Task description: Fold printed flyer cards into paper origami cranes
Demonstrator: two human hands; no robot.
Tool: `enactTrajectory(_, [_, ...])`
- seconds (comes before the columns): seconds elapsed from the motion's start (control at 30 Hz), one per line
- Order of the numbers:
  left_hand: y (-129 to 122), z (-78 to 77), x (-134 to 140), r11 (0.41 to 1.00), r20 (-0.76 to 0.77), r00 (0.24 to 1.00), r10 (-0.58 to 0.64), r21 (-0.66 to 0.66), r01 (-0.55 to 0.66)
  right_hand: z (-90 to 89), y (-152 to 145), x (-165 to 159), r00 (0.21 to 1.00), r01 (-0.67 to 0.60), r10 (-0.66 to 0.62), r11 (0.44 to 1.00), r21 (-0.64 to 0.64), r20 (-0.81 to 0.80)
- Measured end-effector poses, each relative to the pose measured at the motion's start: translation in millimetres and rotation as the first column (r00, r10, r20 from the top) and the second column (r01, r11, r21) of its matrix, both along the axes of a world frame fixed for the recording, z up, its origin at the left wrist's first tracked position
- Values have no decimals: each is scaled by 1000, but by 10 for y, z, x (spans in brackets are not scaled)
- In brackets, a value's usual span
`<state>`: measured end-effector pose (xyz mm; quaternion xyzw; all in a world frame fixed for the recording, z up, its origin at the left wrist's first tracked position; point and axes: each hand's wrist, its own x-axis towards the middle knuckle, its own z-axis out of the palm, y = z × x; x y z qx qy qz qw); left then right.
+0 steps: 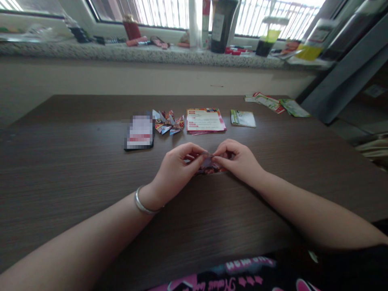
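Near the middle of the dark wooden table (91, 169), a small piece of printed paper (209, 165) with dark and reddish colours is pinched between both my hands. My left hand (183, 161), with a silver bangle at the wrist, grips its left side with thumb and fingers. On the other side, my right hand (238, 159) closes thumb and fingertips on the top edge. The two thumbs almost meet. Fingers cover much of the paper, so its full shape is hidden. Just beyond lie folded paper pieces (169, 122) and a stack of printed sheets (205, 120).
A phone (139, 132) with a blurred screen lies left of the folded pieces. Right of the stack is a smaller pile of cards (243, 119). Green and red packets (273, 103) lie at the far right. Bottles and small items line the stone windowsill (169, 54).
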<state>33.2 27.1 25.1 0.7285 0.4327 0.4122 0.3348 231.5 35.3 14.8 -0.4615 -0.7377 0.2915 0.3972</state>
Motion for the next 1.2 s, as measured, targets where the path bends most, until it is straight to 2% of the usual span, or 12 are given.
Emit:
enactTrajectory(0.47, [3, -27, 15, 994, 164, 986, -28, -101, 45, 32, -35, -14, 1000, 10, -10, 1000, 15, -11])
enactTrajectory(0.97, [2, -24, 21, 990, 196, 981, 7, -138, 20, 0, -21, -3, 1000, -8, 7, 995, 100, 10])
enactTrajectory(1.2, [12, -31, 27, 992, 191, 982, 16, -127, 9, 15, -30, -15, 999, 3, -7, 995, 100, 41])
